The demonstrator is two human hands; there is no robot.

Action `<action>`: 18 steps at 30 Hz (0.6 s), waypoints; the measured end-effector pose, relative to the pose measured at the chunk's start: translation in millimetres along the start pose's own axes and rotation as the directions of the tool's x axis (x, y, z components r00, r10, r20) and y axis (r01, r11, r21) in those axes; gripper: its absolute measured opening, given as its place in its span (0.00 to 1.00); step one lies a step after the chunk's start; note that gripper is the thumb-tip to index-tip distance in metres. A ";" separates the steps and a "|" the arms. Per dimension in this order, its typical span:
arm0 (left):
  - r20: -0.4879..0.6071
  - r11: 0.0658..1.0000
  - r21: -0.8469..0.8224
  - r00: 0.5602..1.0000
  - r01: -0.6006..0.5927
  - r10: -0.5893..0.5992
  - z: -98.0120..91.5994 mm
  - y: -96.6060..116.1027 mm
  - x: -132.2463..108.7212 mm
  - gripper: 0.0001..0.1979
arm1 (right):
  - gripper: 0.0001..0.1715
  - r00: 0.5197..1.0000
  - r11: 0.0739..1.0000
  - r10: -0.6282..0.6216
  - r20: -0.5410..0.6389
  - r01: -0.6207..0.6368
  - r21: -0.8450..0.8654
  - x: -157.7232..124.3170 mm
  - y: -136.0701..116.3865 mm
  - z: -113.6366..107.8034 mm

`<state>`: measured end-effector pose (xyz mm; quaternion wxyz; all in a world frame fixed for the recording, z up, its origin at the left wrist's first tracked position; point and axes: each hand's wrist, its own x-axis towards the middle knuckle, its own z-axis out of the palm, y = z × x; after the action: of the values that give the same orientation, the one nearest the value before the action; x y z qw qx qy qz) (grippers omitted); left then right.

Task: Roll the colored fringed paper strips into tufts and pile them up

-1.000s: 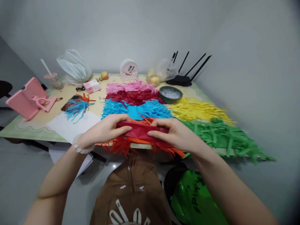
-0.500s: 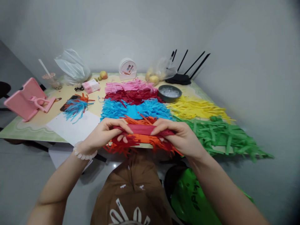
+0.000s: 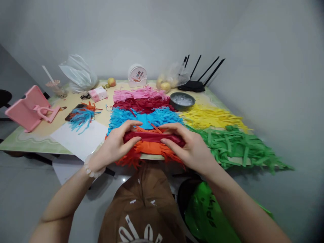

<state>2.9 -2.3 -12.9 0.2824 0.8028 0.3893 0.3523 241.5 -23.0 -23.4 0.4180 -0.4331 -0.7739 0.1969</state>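
A dark red strip of tissue paper (image 3: pixel 151 136), folded long and narrow, stretches between my two hands over the near edge of the table. My left hand (image 3: pixel 118 140) wraps its left end, thumb in front and fingers behind. On the other end, my right hand (image 3: pixel 188 145) grips it the same way. Orange fringed paper (image 3: pixel 151 147) lies directly below the strip, partly hidden by my hands. Just beyond it is blue fringed paper (image 3: pixel 146 118), then a dark red fringed piece (image 3: pixel 141 105) and a pink one (image 3: pixel 141 93).
Right of these lie yellow fringes (image 3: pixel 212 116) and green fringes (image 3: pixel 240 145). A dark bowl (image 3: pixel 182 101) stands behind, near a black router (image 3: pixel 192 86). On the left are white paper (image 3: pixel 83 138), blue and orange scraps (image 3: pixel 82 116), and a pink tablet stand (image 3: pixel 29 108).
The fingers of both hands have shifted from pinching the strip's top to curling around its ends. The strip looks narrower and more rolled, and its loose fringe ends no longer hang into view.
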 end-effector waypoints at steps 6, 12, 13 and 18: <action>0.038 0.990 -0.112 0.996 0.083 -0.079 0.4 5.2 0.9 0.08 | 0.03 0.997 0.996 0.079 -0.021 -0.078 0.049 -1.0 -0.7 -0.6; 0.169 0.743 -0.615 0.965 0.263 -0.201 3.2 4.4 -1.8 0.06 | 0.02 0.972 0.876 0.235 0.018 -0.219 0.431 -3.4 0.4 5.2; 0.157 0.730 -0.637 0.968 0.250 -0.194 3.9 2.7 -1.8 0.06 | 0.04 0.971 0.864 0.237 0.010 -0.216 0.456 -3.4 0.4 6.3; 0.131 0.677 -0.698 0.971 0.232 -0.198 6.1 -6.9 -2.0 0.10 | 0.08 0.983 0.856 0.185 -0.015 -0.154 0.493 -0.3 1.5 7.6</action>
<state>3.9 -1.3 -22.2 0.6170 0.5888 0.3089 0.4210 236.1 -22.0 -28.9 0.5186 -0.3851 -0.6445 0.4090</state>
